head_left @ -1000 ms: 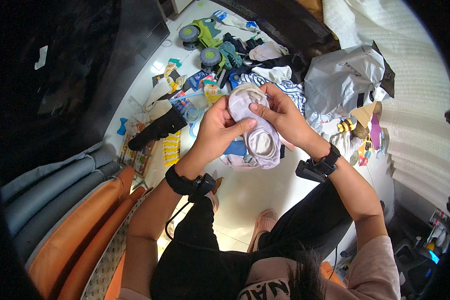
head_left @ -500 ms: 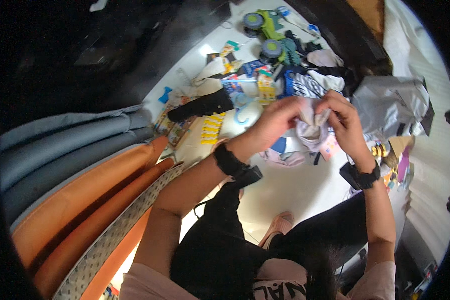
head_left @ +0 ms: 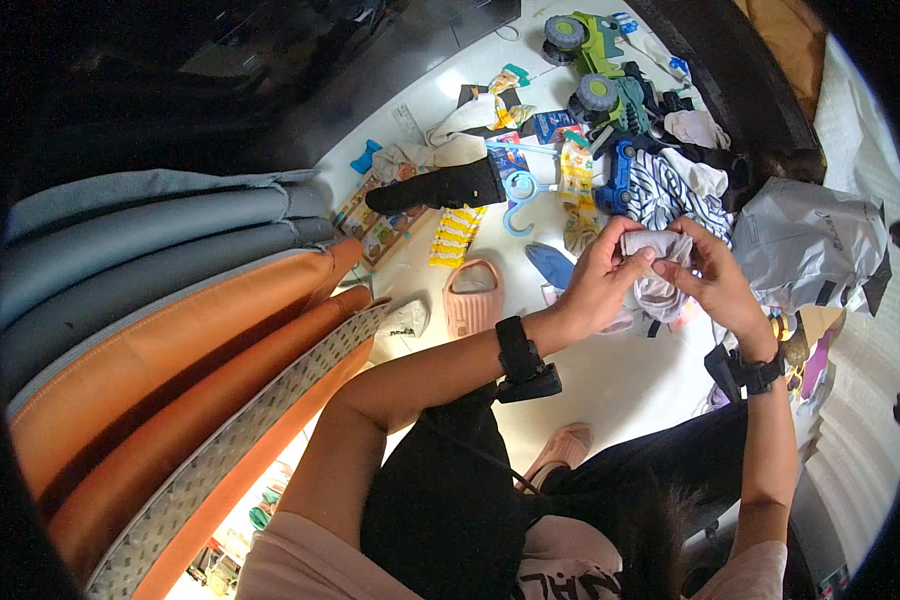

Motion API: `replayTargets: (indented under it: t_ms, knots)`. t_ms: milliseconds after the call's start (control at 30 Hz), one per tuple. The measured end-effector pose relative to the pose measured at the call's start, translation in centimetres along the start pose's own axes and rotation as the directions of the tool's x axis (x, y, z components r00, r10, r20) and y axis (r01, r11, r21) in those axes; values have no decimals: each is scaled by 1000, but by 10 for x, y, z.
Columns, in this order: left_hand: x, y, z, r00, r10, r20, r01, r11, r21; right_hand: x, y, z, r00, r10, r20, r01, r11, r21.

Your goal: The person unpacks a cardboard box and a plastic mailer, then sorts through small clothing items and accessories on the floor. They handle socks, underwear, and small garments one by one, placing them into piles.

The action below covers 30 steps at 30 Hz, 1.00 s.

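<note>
A pale grey-pink sock (head_left: 658, 241), bunched up with its band folded over, is held between my two hands above the floor. My left hand (head_left: 602, 288) grips its left side, thumb pressed on the front. On the opposite side my right hand (head_left: 722, 284) pinches the cloth between thumb and fingers. Just beyond the hands lies a blue-and-white striped cloth (head_left: 662, 190), beside a blue toy car (head_left: 619, 178). Pale pink cloth and a dark blue piece (head_left: 549, 264) lie partly hidden under my left hand.
A black sock (head_left: 435, 188), yellow striped cloth (head_left: 457, 236), blue hanger (head_left: 519, 205) and green toy truck (head_left: 598, 50) litter the floor. Pink slippers (head_left: 474, 300) lie nearer. Grey and orange padded panels (head_left: 170, 380) stand left; a grey plastic bag (head_left: 810, 245) sits right.
My hands have come slightly lower and turned the sock, so its folded band now faces up with both thumbs on it. The whole view has shifted, showing more of the slipper.
</note>
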<state>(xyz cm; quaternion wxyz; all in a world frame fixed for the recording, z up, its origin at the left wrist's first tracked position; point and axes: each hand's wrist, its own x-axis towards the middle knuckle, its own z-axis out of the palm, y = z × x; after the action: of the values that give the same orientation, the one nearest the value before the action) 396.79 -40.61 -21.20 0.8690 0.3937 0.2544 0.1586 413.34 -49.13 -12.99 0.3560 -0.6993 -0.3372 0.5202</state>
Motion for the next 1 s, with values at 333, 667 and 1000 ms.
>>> replayTargets:
  t_ms: [333,667,1000]
  knots:
    - [-7,15,-10,906,-185,380,295,921,-254,-1,-3,11,971,-128,-202,137,990,34]
    - [4,11,-6,963,-78,257,223,761,-608,3,-15,21,774,-607,-178,393,681,-618]
    - [11,33,-6,978,-117,175,204,738,-643,9,-20,28,750,-656,-86,477,625,-617]
